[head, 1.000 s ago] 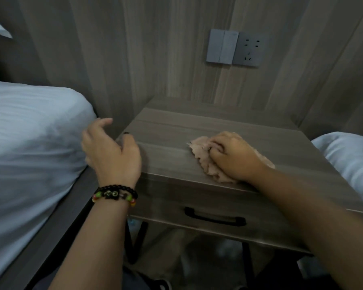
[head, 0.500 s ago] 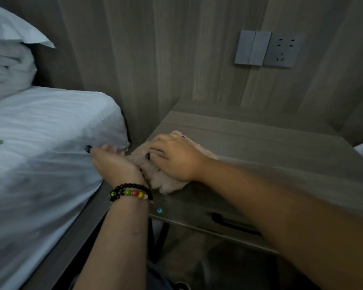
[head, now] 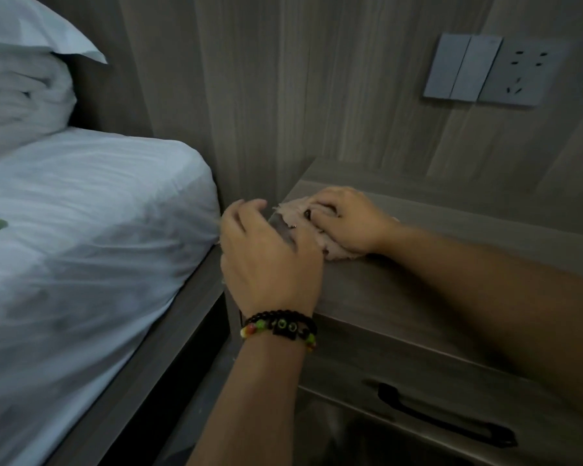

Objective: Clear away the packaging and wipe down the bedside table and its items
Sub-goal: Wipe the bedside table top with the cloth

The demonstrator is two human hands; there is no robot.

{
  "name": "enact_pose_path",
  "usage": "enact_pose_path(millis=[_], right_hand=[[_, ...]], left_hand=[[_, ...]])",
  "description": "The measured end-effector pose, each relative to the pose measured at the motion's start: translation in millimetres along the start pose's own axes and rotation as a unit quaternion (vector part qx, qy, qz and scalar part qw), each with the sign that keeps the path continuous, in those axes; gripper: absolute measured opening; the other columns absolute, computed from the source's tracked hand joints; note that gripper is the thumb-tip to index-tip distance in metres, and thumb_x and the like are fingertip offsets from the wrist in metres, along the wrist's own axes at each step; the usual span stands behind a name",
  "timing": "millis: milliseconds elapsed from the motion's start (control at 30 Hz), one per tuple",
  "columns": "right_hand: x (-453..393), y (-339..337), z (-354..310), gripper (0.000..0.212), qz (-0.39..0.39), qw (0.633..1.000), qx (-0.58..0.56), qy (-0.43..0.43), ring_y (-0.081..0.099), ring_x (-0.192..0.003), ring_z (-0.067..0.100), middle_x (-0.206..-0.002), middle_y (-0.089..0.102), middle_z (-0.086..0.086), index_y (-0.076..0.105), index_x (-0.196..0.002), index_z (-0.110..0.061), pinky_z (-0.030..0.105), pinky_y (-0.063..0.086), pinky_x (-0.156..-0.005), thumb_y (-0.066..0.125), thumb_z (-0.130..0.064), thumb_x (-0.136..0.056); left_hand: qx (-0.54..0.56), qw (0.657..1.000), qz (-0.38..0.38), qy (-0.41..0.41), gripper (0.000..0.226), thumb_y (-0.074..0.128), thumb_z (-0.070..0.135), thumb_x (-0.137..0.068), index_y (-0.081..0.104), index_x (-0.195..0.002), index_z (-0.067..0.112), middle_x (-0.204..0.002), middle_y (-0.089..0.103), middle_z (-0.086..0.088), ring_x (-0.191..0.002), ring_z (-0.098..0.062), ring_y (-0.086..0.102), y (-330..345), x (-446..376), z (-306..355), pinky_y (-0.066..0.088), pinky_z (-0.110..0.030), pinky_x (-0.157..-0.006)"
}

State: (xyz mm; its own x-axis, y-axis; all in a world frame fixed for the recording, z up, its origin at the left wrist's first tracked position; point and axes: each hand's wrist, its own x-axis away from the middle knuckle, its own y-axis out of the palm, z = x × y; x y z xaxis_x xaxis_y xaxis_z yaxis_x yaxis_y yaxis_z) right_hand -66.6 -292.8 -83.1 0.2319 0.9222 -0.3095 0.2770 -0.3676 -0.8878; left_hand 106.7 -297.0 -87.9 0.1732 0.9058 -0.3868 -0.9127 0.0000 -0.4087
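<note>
Head view: wiping the bedside table's left edge.

Nearest, the left hand (head: 266, 260) hovers loosely curled beside the table's corner, holding nothing. Beyond it, the right hand (head: 345, 220) presses the crumpled pinkish cloth (head: 303, 223) onto the bedside table (head: 418, 264). No packaging shows on top, so I judge wiping nearly done.

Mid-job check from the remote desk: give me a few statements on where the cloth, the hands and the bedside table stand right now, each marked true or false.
1. The right hand presses the cloth onto the bedside table. True.
2. The cloth lies at the table's right end. False: it is at the left end, next to the bed.
3. The left hand, by the table's left edge, wears a beaded bracelet. True.
4. The drawer stands pulled open. False: the drawer is closed, its black handle untouched.
</note>
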Motion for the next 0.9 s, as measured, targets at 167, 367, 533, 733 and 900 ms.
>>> enact_pose_path(millis=[167,367,533,733,900], right_hand=[[-39.1,-3.2,38.3,0.025,0.025,0.998,0.026,0.058,0.056,-0.093,0.022,-0.096,0.064,0.002,0.059,-0.074,-0.02,0.03,0.036,-0.073,0.045,-0.022,-0.094],[-94.0,-2.4,76.3,0.03,0.018,0.991,0.037,0.125,0.059,-0.097,0.026,-0.106,0.067,0.006,0.067,-0.096,-0.021,0.034,0.045,-0.081,0.038,-0.026,-0.095],[-104.9,-4.4,95.7,0.025,0.024,0.986,0.054,0.155,0.059,-0.102,0.028,-0.11,0.067,0.006,0.06,-0.087,-0.032,0.034,0.044,-0.082,0.036,-0.032,-0.094],[-85.5,-21.1,111.5,0.043,0.052,0.952,0.087,0.288,0.054,-0.117,0.033,-0.131,0.059,0.009,0.063,-0.117,-0.027,0.044,0.043,-0.102,0.031,-0.037,-0.09],[-56.6,-15.5,40.7,0.04,0.02,0.96,0.136,0.245,0.054,-0.119,0.034,-0.131,0.058,0.012,0.06,-0.124,-0.018,0.042,0.042,-0.104,0.034,-0.034,-0.097]], left_hand=[[-0.115,0.988,-0.029,0.094,0.034,0.062,0.03,-0.08,0.062,-0.113,0.022,-0.135,0.054,-0.002,-0.124,-0.022,0.05,11.5,13.3,-4.2,0.041,-0.041,-0.098],[-0.143,0.982,-0.026,0.12,0.038,0.056,0.035,-0.078,0.069,-0.109,0.017,-0.117,0.069,-0.004,-0.12,-0.028,0.058,14.4,7.1,-5.2,0.047,-0.047,-0.094],[-0.146,0.981,-0.036,0.121,0.038,0.054,0.037,-0.077,0.07,-0.107,0.02,-0.116,0.069,-0.002,-0.119,-0.026,0.059,14.5,3.5,-7.7,0.049,-0.047,-0.094],[-0.16,0.98,-0.053,0.109,0.038,0.056,0.038,-0.074,0.071,-0.104,0.021,-0.117,0.069,-0.001,-0.12,-0.025,0.059,13.5,4.3,-6.0,0.047,-0.048,-0.094],[-0.138,0.984,-0.068,0.092,0.03,0.064,0.032,-0.077,0.07,-0.104,0.021,-0.118,0.068,-0.002,-0.121,-0.025,0.056,10.6,5.8,-2.8,0.047,-0.049,-0.096]])
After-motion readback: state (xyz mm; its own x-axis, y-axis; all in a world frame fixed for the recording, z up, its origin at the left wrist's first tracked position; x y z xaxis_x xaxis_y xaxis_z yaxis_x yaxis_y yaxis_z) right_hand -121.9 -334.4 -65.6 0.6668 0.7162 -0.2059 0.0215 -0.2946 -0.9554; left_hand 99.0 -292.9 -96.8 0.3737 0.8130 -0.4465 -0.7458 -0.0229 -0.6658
